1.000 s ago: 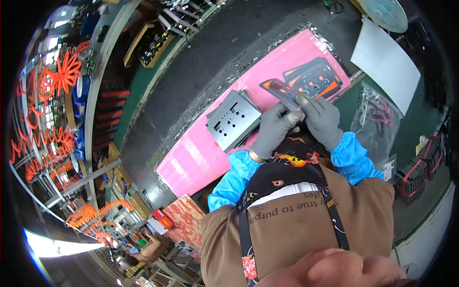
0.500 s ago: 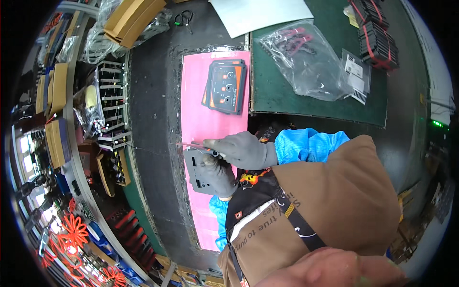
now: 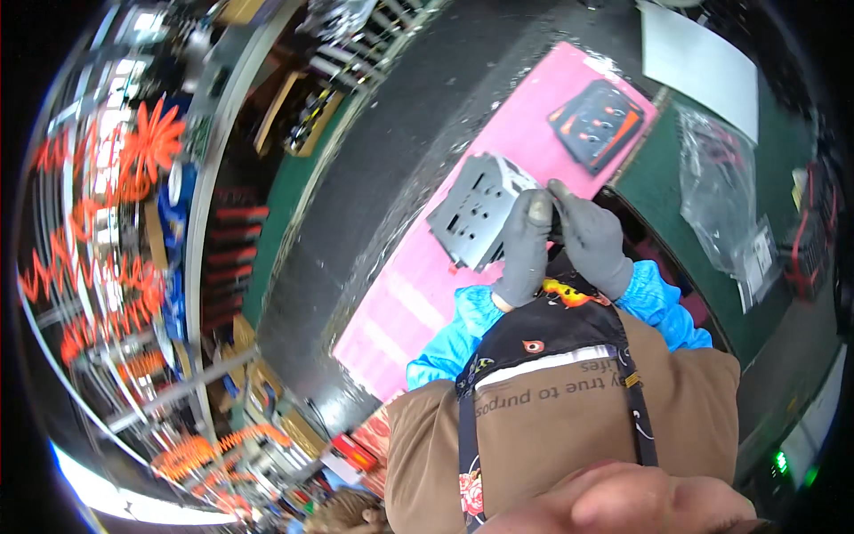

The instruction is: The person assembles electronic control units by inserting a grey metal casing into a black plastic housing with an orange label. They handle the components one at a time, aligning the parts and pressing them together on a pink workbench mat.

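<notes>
L fingers (image 3: 539,210) & R fingers (image 3: 569,206) nearly closed w/ dark pc (image 3: 557,222) btwn.

one left hand (image 3: 523,251) and one right hand (image 3: 594,242) show; one pink mat (image 3: 415,289) carries two piles, dark panels (image 3: 598,127) near its right corner, grey metal plates (image 3: 474,216) by its left edge.

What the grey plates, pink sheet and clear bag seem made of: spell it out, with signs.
Grey plates: probably metal, satin finish; thin, flat, with crisp cutouts and a pale sheen.
Pink sheet: perhaps plastic or film-covered board, fairly glossy; pale, shiny bands show, but its core is hidden.
Clear bag: most likely thin plastic film, shiny; see-through, wrinkles catching light.
</notes>
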Motion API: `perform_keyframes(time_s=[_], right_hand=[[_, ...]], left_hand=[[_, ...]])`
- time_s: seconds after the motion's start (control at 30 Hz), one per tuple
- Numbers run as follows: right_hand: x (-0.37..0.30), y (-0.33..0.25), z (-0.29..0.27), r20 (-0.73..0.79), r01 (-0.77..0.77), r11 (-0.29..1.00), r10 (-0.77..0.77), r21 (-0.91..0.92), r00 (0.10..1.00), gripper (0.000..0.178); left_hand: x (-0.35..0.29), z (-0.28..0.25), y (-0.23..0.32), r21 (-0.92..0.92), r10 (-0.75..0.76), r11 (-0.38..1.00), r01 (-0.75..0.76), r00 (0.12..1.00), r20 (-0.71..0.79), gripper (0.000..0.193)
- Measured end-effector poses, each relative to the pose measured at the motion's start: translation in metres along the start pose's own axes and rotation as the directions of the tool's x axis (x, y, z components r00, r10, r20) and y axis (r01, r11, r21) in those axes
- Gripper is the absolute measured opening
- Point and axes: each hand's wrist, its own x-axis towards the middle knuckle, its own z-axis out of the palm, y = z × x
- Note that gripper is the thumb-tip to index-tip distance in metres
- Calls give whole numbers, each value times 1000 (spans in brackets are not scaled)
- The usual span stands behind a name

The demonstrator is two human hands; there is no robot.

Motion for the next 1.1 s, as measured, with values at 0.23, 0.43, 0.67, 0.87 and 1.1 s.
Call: perform_keyframes(time_s=[0.23,0.43,0.67,0.87,1.1], right_hand=[[-2,-33,31,59,120,982,-130,145,990,58],[-1,-56,50,164,123,973,-156,194,974,58],[-3,-67,59,128,223,955,-250,195,960,54],[-17,-62,62,141,269,958,-282,101,949,58],[-23,-64,59,149,246,967,-252,61,956,63]], left_hand=[[-32,-41,12,-76,37,996,-43,995,-88,42],[-49,-68,13,-93,113,987,-129,980,-163,37],[-55,-79,4,-32,230,970,-242,950,-213,34],[-71,-72,5,-85,206,967,-241,932,-297,32],[-66,-70,-5,114,285,958,-263,911,-296,31]])
